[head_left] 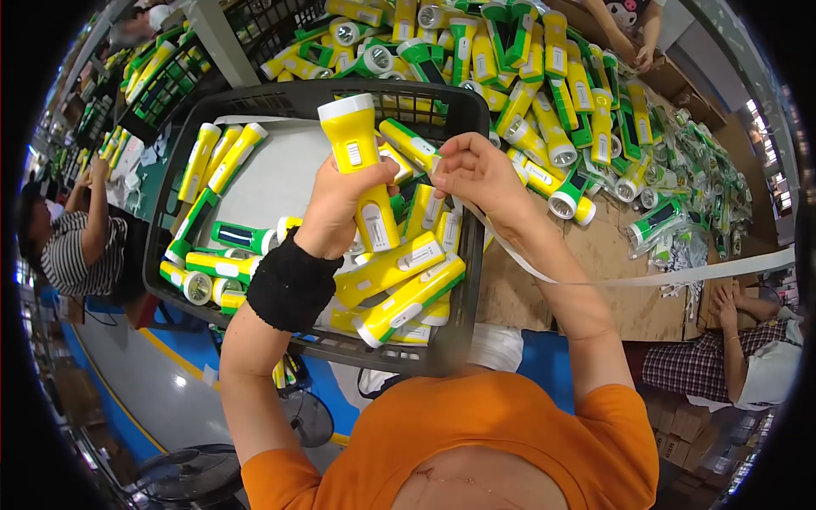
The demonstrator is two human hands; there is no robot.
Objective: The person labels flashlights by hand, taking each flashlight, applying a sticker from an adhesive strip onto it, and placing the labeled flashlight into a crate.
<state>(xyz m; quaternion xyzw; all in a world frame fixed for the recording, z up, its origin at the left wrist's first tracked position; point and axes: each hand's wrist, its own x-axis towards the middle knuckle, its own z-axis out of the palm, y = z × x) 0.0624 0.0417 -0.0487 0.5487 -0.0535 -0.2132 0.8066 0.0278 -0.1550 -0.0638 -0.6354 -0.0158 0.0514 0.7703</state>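
My left hand (333, 204), with a black wristband (293, 280) below it, is closed around a yellow flashlight (374, 212). The flashlight stands nearly upright, its white-rimmed head at the top and a white switch on its side facing me. To its right, my right hand (484, 178) pinches the end of a long white strip (612, 281), which trails off to the right edge. Both hands are over a black plastic crate (246, 104), where several yellow and green flashlights (408, 302) lie loose on a pale liner.
A large heap of flashlights (552, 93) covers the far side of the cardboard-topped table (586, 310); several at right are in clear bags (680, 170). Co-workers sit left (76, 246) and right (714, 361), and another person's hands (644, 58) show at the back. A fan (191, 476) stands lower left.
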